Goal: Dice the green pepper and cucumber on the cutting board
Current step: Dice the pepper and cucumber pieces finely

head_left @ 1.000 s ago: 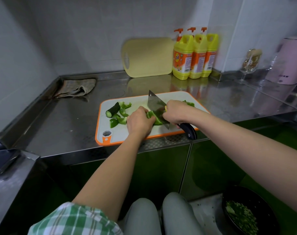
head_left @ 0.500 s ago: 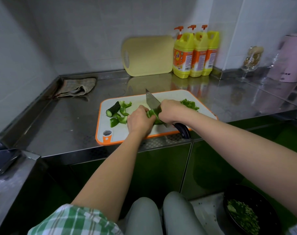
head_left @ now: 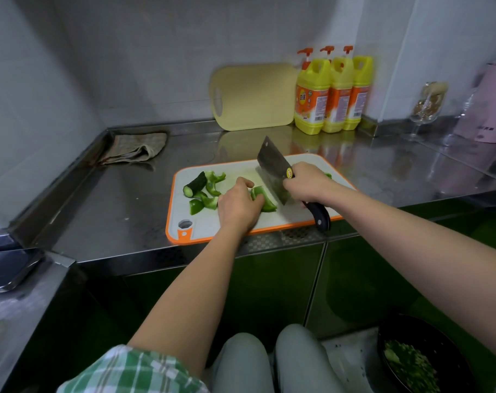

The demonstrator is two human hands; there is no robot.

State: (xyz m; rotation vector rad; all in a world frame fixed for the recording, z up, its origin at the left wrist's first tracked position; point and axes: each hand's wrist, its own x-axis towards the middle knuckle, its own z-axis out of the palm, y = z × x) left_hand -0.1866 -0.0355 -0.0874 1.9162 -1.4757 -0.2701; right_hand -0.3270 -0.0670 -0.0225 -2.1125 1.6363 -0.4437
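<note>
We stand at a steel counter [head_left: 113, 199], and the white cutting board [head_left: 204, 231] with the orange rim lies on it in front of us. Our left hand [head_left: 239, 204] is on the middle of the board, with its fingers curled over a green pepper piece [head_left: 265, 201] and holding it down against the board. Our right hand [head_left: 309, 184] is closed tightly around the cleaver [head_left: 272, 171] where the blade joins the black handle [head_left: 319, 214]. The end of the handle reaches past the front edge of the board.

The blade stands just to the right of the held piece, with its far end tilted up. We cannot tell if its edge touches the board. On the left part of the board lies a cucumber piece [head_left: 195, 184], and beside it are several loose pepper pieces [head_left: 210, 191]. A few small green bits [head_left: 328, 175] show behind the right hand.

At the back wall leans a yellow cutting board [head_left: 255, 96], with three yellow detergent bottles [head_left: 334, 95] next to it. A folded cloth [head_left: 136, 147] lies in the left corner of the counter. Low on the right, a black bowl [head_left: 419, 355] holds chopped greens.
</note>
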